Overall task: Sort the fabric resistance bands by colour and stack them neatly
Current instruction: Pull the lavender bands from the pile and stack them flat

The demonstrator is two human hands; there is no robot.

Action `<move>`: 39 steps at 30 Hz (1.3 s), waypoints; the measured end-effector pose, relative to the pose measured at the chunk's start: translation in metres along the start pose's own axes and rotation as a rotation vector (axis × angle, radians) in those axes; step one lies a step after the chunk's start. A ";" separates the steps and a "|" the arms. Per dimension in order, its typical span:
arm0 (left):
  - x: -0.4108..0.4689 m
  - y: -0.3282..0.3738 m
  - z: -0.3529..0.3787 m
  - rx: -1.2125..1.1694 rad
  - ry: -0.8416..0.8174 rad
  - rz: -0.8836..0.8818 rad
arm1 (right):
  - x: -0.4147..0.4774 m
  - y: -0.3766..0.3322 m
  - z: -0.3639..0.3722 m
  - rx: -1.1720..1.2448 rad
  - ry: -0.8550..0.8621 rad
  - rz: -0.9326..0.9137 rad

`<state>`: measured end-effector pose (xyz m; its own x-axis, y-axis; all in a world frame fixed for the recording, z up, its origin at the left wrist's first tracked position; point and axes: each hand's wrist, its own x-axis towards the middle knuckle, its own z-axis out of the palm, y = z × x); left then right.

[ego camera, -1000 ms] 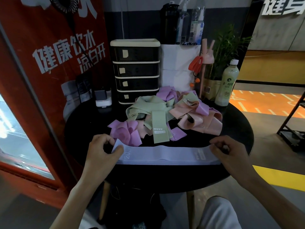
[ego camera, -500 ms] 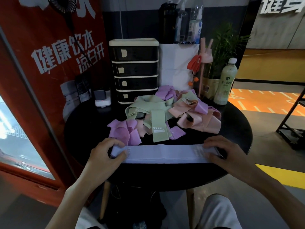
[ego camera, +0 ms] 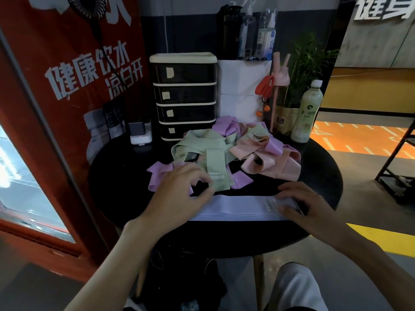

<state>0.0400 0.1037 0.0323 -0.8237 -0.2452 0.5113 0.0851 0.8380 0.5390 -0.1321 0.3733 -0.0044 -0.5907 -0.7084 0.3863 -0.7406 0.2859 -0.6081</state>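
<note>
A pale lilac band (ego camera: 238,207) lies flat along the near edge of the round black table (ego camera: 112,176). My right hand (ego camera: 301,205) rests on its right end with fingers spread. My left hand (ego camera: 177,194) hovers over the band's left end, fingers loosely curled, holding nothing, reaching toward the purple bands (ego camera: 157,176) and the green band (ego camera: 215,171). Behind them sits a tangled heap: green bands (ego camera: 197,147), pink bands (ego camera: 274,162) and more purple ones (ego camera: 224,127).
A black drawer unit (ego camera: 184,95) stands at the back, with a white box (ego camera: 240,90), bottles, a pink bottle (ego camera: 278,86), a plant (ego camera: 303,70) and a green bottle (ego camera: 306,113) to its right. A small white charger (ego camera: 140,134) sits back left. A red panel (ego camera: 56,86) stands left.
My left hand has let go of the lilac band's left end and moved up and right toward the heap. My right hand has stayed on the right end.
</note>
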 end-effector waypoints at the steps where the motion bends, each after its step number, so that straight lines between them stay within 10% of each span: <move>1: 0.005 0.003 0.006 0.003 -0.061 0.006 | 0.000 -0.002 0.000 -0.004 -0.012 0.008; 17: 0.043 -0.001 0.020 0.206 -0.225 0.068 | 0.022 -0.009 -0.014 -0.095 -0.163 0.031; 31: 0.163 -0.083 0.033 0.512 -0.547 -0.172 | 0.246 -0.010 0.023 -0.341 0.005 -0.018; 39: 0.173 -0.121 0.006 -0.083 -0.383 -0.232 | 0.309 0.023 0.070 -0.319 -0.213 0.059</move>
<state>-0.1166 -0.0370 0.0515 -0.9730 -0.2103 0.0948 -0.0938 0.7363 0.6701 -0.3094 0.1158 0.0523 -0.5806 -0.7932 0.1837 -0.7894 0.4930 -0.3659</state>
